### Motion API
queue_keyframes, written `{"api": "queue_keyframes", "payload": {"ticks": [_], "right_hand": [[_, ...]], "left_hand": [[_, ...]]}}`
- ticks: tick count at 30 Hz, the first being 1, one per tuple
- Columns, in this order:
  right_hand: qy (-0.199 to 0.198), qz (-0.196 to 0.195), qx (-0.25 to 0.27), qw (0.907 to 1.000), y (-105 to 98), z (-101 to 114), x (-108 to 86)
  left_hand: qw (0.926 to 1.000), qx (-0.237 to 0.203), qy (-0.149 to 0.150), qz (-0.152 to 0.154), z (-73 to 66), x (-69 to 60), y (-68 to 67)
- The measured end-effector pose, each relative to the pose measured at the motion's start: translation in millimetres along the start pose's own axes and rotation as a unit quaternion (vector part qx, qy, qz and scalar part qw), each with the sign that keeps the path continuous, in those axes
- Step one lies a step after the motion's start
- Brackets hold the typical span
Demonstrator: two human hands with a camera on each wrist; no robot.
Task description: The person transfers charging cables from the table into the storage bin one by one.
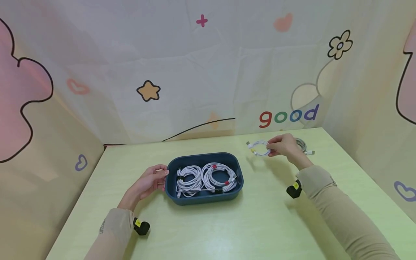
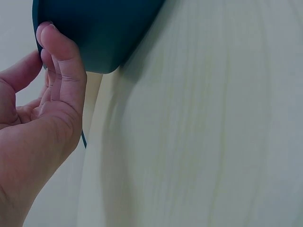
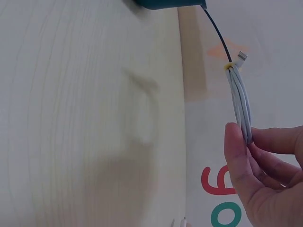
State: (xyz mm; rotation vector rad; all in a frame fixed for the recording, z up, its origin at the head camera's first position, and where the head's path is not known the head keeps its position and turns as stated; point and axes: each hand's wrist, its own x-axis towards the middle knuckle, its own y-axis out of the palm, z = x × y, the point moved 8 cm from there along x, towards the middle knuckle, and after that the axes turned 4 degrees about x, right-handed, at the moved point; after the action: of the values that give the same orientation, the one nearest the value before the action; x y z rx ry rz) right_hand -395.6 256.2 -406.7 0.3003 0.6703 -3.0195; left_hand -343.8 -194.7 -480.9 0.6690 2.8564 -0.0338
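My right hand [image 1: 282, 146] pinches a small coiled white USB cable [image 1: 258, 154] between thumb and fingers, above the table at the right. In the right wrist view the coil [image 3: 240, 101] appears edge-on, with a yellow tie and a metal plug at its top. My left hand [image 1: 152, 180] grips the left end of a dark blue bin [image 1: 204, 200], thumb at the rim and fingers against the outer wall. Two larger coils lie side by side in the bin: a left white cable [image 1: 192, 171] with a black tie and a right white cable [image 1: 208, 173] with red and black ties.
Behind my right hand, a grey-green coiled cable [image 1: 301, 143] with a white plug lies on the pale green table [image 1: 208, 231], partly hidden. A printed cloth backdrop [image 1: 195, 90] rises along the table's back and sides.
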Motion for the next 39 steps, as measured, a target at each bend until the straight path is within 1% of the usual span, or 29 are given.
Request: {"api": "queue_keyframes", "payload": {"ticks": [5,12,15,19,24,31,39], "right_hand": [[-0.014,0.006,0.008,0.9998,6,11,-1.1],[-0.015,0.013,-0.012,0.9997,14,21,-7.2],[-0.022,0.019,-0.014,0.9995,19,26,-9.4],[-0.029,0.022,-0.011,0.9993,28,33,-11.6],[-0.027,0.026,-0.015,0.9992,38,38,-14.9],[-0.03,0.048,-0.014,0.9983,56,43,-20.2],[-0.053,0.068,-0.022,0.996,76,49,-27.8]], "left_hand": [[1.0,0.0,0.001,-0.003,-1.9,0.3,-0.3],[1.0,0.002,0.0,-0.007,0.5,1.0,-1.2],[1.0,0.0,0.0,-0.009,1.3,1.3,-1.6],[1.0,-0.006,0.002,-0.007,1.6,1.6,-1.4],[1.0,-0.008,0.0,-0.005,1.9,1.8,-0.9],[1.0,-0.009,0.0,-0.003,3.0,1.3,-1.1],[1.0,-0.008,0.001,-0.002,3.3,1.5,-1.5]]}}
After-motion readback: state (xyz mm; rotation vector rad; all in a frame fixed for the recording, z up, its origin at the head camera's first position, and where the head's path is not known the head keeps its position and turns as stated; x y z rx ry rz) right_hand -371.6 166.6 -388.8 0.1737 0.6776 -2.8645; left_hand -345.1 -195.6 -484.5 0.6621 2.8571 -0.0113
